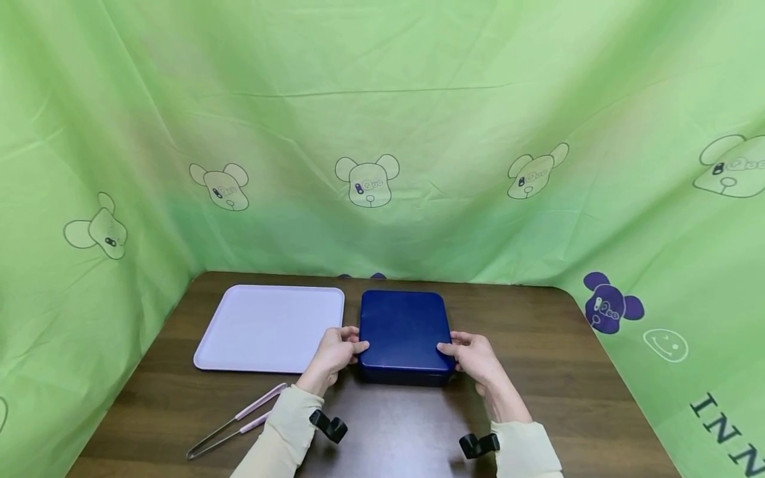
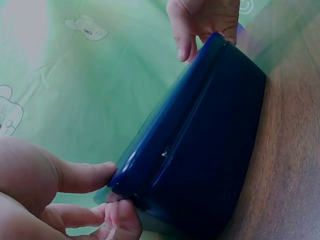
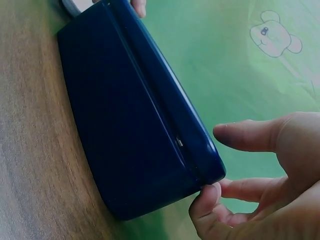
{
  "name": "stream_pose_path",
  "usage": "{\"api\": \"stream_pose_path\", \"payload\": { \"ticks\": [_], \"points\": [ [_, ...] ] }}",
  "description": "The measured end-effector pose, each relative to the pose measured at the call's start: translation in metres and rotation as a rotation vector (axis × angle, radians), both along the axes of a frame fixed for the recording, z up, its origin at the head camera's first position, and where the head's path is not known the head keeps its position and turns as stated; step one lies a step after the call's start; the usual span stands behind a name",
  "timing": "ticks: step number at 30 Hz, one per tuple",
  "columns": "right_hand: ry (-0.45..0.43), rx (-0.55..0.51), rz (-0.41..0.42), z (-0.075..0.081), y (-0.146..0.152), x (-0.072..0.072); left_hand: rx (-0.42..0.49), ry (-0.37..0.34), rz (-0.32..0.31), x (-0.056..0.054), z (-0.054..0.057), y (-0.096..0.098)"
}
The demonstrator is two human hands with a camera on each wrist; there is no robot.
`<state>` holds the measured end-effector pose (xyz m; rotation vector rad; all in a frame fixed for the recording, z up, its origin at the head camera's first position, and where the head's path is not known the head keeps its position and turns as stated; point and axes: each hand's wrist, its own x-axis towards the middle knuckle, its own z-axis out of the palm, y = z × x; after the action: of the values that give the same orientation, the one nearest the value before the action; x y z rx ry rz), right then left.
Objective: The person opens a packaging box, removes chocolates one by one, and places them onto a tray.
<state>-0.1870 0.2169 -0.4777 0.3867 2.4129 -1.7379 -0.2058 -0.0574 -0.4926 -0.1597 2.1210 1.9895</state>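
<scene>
A dark blue lidded box (image 1: 403, 330) sits on the table, its smooth lid in place and a seam running round below the lid's edge. My left hand (image 1: 335, 353) holds the lid's left side near the front corner, thumb on top and fingers curled at the edge. On the opposite side, my right hand (image 1: 473, 357) pinches the lid likewise. In the left wrist view the box's front wall (image 2: 205, 135) fills the middle. From the right wrist, fingertips (image 3: 206, 200) show beneath the lid's rim. What the box contains is hidden.
To the left of the box lies a pale lilac tray (image 1: 271, 328). Tongs with lilac handles (image 1: 257, 405) rest on the wooden table (image 1: 556, 372) in front of the tray, by the left sleeve. A green printed curtain (image 1: 370, 119) encloses the back and sides.
</scene>
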Motion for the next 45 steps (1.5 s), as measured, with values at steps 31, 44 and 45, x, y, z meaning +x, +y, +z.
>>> {"api": "stream_pose_path", "payload": {
  "ticks": [31,44,45],
  "points": [
    [0.004,-0.028,0.009,-0.003,0.005,0.000,0.070,-0.043,-0.028,-0.003,0.001,-0.001],
    [0.007,-0.076,-0.023,-0.009,0.007,-0.010,0.039,-0.037,-0.006,-0.011,-0.004,-0.003],
    [0.010,-0.075,-0.021,-0.009,0.007,-0.011,0.042,-0.042,-0.003,-0.013,-0.004,-0.003]
  ]
}}
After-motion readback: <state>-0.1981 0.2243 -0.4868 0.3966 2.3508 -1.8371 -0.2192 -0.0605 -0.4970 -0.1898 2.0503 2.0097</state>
